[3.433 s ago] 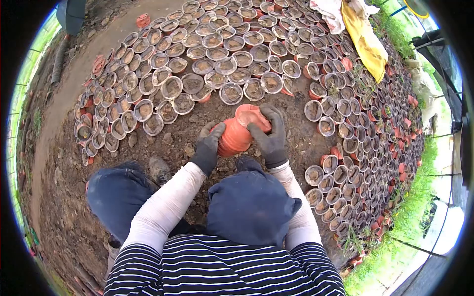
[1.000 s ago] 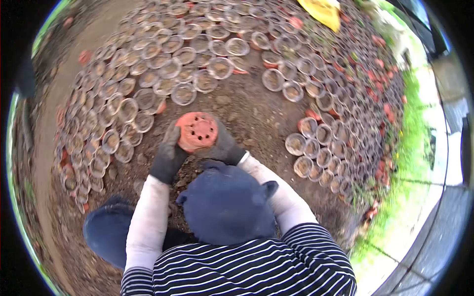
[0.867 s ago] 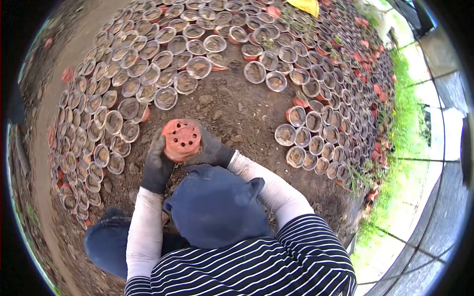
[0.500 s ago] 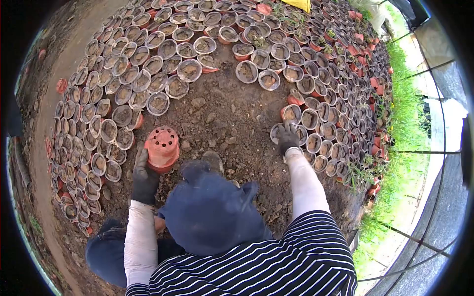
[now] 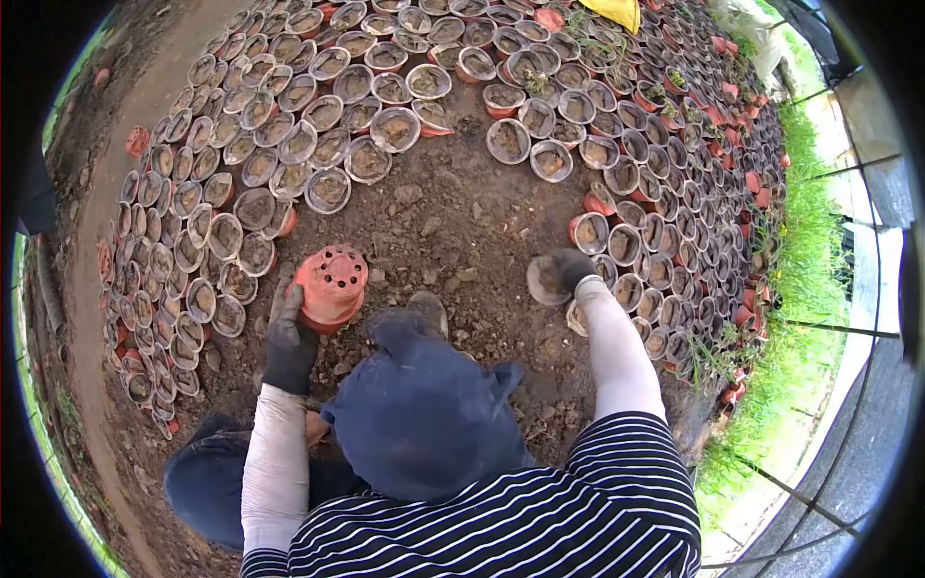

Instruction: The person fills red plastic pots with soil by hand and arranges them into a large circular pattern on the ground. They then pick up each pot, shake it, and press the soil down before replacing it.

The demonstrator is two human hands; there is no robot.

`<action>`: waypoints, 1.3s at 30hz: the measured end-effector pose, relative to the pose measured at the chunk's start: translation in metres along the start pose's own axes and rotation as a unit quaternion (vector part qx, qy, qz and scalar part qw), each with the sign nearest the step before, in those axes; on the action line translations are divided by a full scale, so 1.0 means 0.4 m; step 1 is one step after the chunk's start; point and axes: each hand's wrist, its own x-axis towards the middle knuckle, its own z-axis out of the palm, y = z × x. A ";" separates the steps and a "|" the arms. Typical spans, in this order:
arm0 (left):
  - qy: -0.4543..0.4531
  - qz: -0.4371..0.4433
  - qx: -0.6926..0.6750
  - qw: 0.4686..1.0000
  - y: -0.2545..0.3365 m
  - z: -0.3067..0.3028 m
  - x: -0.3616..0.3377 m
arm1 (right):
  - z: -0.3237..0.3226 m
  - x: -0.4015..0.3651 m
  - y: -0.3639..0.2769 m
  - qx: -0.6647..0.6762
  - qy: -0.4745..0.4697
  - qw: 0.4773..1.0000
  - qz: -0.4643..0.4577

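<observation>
A reddish plastic flowerpot (image 5: 332,294) is bottom-up, its drain holes facing me. My left hand (image 5: 291,342), in a dark glove, is closed on the side of this pot. On the right, my gloved right hand (image 5: 576,267) grips the rim of a soil-filled pot (image 5: 546,281), held a little out from the packed rows. Its fingertips are partly hidden by the rim. Just beyond that hand stands a red-sided pot with soil (image 5: 589,231), and another pot shows partly under my wrist.
Many soil-filled pots (image 5: 328,190) stand packed in a curve left, ahead and right. Bare lumpy soil (image 5: 434,217) lies between them, with a shoe (image 5: 427,313) on it. Grass (image 5: 805,260) and dark netting border the right. A yellow item (image 5: 614,12) lies at the far edge.
My right hand has pulled a soil-filled pot out from the edge of the right rows toward the middle. My left hand still holds the upturned pot. The view has shifted slightly.
</observation>
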 end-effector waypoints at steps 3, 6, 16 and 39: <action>-0.004 -0.006 0.024 1.000 -0.010 -0.009 0.004 | -0.028 -0.029 -0.046 0.174 0.161 0.971 -0.030; 0.006 -0.016 -0.021 1.000 -0.011 0.003 0.017 | -0.031 -0.036 -0.089 0.223 0.291 0.927 -0.079; -0.031 0.042 0.123 0.991 0.012 0.019 -0.008 | 0.206 -0.083 -0.154 0.064 0.243 0.962 0.109; -0.012 0.031 0.128 0.991 0.004 0.016 -0.011 | 0.183 -0.087 -0.149 0.131 0.246 0.959 -0.043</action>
